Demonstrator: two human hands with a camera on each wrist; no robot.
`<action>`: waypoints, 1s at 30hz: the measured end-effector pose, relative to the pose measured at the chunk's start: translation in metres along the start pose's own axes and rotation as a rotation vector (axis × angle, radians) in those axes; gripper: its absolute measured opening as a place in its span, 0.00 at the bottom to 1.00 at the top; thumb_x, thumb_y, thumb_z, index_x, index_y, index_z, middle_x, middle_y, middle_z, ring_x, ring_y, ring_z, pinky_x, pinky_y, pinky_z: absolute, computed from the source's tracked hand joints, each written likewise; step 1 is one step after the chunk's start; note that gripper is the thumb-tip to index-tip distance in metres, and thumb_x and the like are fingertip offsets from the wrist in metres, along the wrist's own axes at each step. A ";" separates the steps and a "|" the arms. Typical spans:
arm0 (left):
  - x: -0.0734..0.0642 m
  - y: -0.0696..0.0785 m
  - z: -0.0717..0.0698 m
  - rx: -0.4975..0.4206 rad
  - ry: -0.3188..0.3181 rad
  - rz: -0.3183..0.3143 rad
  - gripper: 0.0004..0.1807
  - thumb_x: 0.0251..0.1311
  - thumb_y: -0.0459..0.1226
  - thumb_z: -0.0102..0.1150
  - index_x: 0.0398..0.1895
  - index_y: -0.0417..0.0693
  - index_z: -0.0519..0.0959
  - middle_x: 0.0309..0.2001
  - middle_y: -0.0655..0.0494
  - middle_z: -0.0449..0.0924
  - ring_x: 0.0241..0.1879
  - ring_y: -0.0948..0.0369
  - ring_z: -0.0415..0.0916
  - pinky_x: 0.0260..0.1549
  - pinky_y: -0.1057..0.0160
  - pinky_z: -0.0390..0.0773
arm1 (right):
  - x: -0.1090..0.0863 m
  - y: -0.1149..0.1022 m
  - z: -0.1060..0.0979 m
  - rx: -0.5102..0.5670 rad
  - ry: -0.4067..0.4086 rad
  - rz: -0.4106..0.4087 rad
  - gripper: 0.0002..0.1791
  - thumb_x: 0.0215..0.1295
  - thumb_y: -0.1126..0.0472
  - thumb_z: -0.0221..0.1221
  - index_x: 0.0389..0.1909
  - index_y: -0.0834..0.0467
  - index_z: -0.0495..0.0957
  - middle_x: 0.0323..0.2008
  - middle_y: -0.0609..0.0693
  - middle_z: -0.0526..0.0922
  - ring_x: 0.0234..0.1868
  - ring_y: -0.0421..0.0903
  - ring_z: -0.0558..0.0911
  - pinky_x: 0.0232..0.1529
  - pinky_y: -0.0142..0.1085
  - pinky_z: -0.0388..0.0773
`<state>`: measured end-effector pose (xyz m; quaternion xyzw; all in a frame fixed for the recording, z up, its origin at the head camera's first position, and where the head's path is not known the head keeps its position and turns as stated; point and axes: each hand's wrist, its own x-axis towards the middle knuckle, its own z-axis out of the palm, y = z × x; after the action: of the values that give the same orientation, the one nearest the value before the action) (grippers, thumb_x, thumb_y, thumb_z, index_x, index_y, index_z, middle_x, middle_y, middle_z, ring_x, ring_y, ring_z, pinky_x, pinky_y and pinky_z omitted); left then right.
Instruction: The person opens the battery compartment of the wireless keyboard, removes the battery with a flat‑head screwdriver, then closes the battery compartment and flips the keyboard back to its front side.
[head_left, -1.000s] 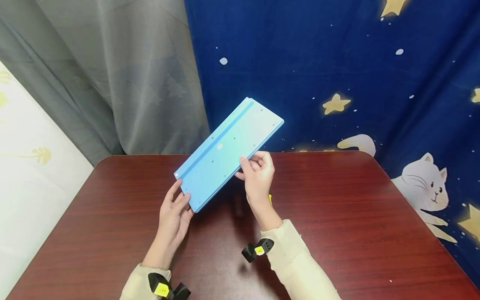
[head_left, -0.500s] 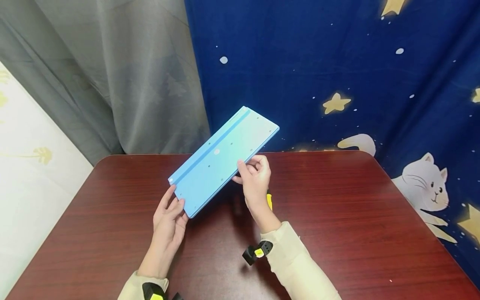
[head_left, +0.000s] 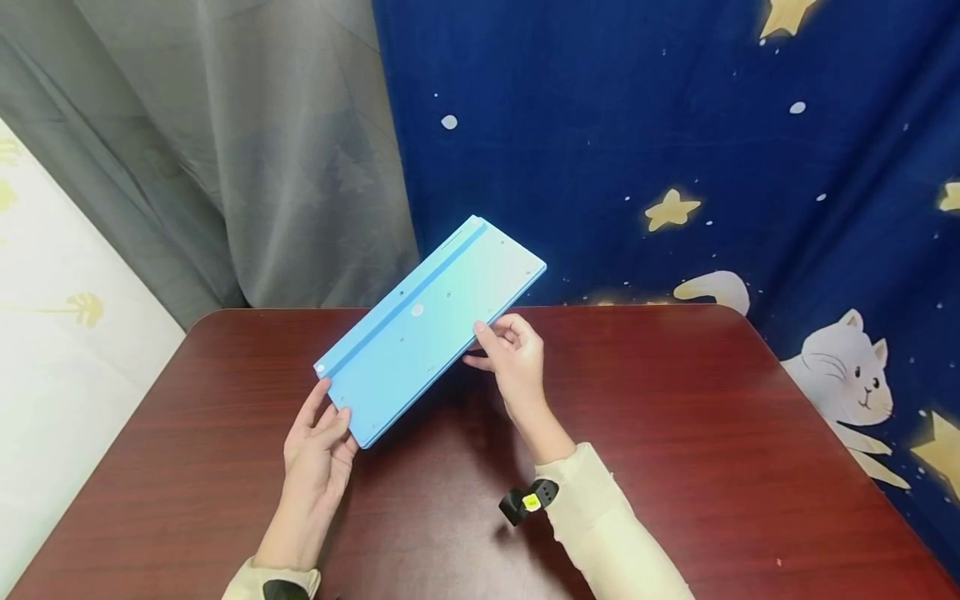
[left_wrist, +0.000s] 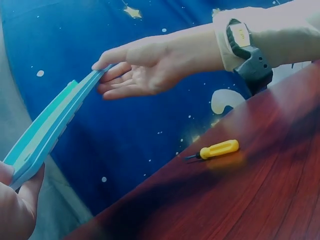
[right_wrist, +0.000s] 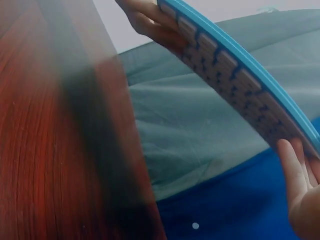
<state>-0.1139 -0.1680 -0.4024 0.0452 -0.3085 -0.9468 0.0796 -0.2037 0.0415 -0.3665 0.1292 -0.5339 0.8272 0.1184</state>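
A light blue keyboard (head_left: 427, 333) is held tilted above the table, its back with small screw holes turned toward the head camera. In the right wrist view its rows of keys (right_wrist: 225, 62) face away and downward. My left hand (head_left: 315, 462) grips the lower left end, thumb on the back and other fingers partly hidden behind. On the long near edge, my right hand (head_left: 517, 362) pinches the keyboard between thumb and fingers. A yellow-handled screwdriver (left_wrist: 219, 149) lies on the table beneath the right forearm in the left wrist view; the head view hides it.
The dark red wooden table (head_left: 675, 433) runs to a rounded far edge. Behind it hang a grey curtain (head_left: 300, 167) and a blue curtain (head_left: 570, 125) with stars and a cat. A black wrist camera (head_left: 528, 500) sits at the right cuff.
Both hands have brought the keyboard left and lower, with its tilt much the same. The left hand moved down and left; the screwdriver's yellow handle has gone out of sight behind the right wrist.
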 end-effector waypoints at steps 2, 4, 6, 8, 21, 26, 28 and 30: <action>0.000 0.002 -0.003 0.007 -0.016 0.003 0.30 0.59 0.18 0.45 0.63 0.45 0.57 0.44 0.50 0.76 0.33 0.61 0.75 0.31 0.65 0.77 | 0.006 0.019 -0.012 0.003 -0.030 -0.023 0.06 0.58 0.70 0.59 0.28 0.67 0.70 0.26 0.57 0.77 0.24 0.47 0.81 0.27 0.48 0.78; 0.000 0.003 -0.006 0.005 -0.033 0.007 0.30 0.59 0.18 0.44 0.63 0.45 0.58 0.44 0.49 0.76 0.34 0.60 0.75 0.32 0.65 0.77 | 0.017 0.046 -0.031 -0.014 -0.078 -0.075 0.06 0.59 0.67 0.59 0.31 0.65 0.73 0.28 0.58 0.80 0.26 0.51 0.82 0.28 0.49 0.78; 0.001 0.005 -0.009 -0.004 -0.053 0.011 0.29 0.59 0.17 0.44 0.63 0.45 0.59 0.44 0.48 0.76 0.35 0.59 0.75 0.33 0.64 0.78 | 0.026 0.063 -0.044 -0.019 -0.108 -0.106 0.06 0.59 0.65 0.60 0.32 0.64 0.74 0.30 0.59 0.80 0.28 0.54 0.83 0.28 0.49 0.78; 0.003 0.007 -0.012 -0.017 -0.074 0.016 0.29 0.59 0.17 0.44 0.62 0.45 0.59 0.44 0.47 0.76 0.36 0.59 0.76 0.34 0.63 0.78 | 0.040 0.092 -0.064 -0.007 -0.133 -0.125 0.06 0.59 0.63 0.61 0.34 0.62 0.75 0.31 0.59 0.81 0.29 0.55 0.83 0.29 0.48 0.78; 0.006 0.019 -0.027 0.067 -0.106 0.023 0.27 0.59 0.17 0.44 0.61 0.45 0.63 0.45 0.47 0.78 0.38 0.58 0.78 0.34 0.62 0.78 | 0.024 0.005 -0.056 -0.205 -0.110 0.115 0.18 0.52 0.60 0.66 0.40 0.65 0.74 0.31 0.58 0.80 0.32 0.53 0.82 0.34 0.45 0.78; 0.003 0.026 -0.033 0.108 -0.124 0.036 0.27 0.59 0.17 0.43 0.59 0.45 0.67 0.41 0.48 0.79 0.32 0.61 0.77 0.28 0.67 0.78 | 0.021 -0.015 -0.053 -0.303 -0.112 0.208 0.21 0.52 0.66 0.65 0.46 0.67 0.72 0.32 0.60 0.79 0.34 0.52 0.82 0.36 0.48 0.77; 0.001 0.028 -0.034 0.135 -0.117 0.037 0.26 0.59 0.17 0.44 0.59 0.46 0.68 0.38 0.49 0.79 0.29 0.63 0.76 0.24 0.70 0.76 | 0.022 -0.017 -0.056 -0.311 -0.110 0.220 0.21 0.53 0.68 0.65 0.47 0.68 0.71 0.32 0.59 0.78 0.33 0.49 0.83 0.36 0.47 0.77; -0.001 0.030 -0.036 0.157 -0.114 0.039 0.26 0.59 0.18 0.45 0.59 0.46 0.69 0.36 0.50 0.79 0.27 0.63 0.75 0.21 0.71 0.74 | 0.022 -0.018 -0.058 -0.319 -0.107 0.219 0.21 0.52 0.69 0.65 0.47 0.69 0.71 0.32 0.59 0.77 0.32 0.48 0.83 0.36 0.46 0.78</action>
<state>-0.1043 -0.2125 -0.4131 -0.0087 -0.3867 -0.9190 0.0764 -0.2233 0.1030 -0.3672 0.0938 -0.6745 0.7320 0.0182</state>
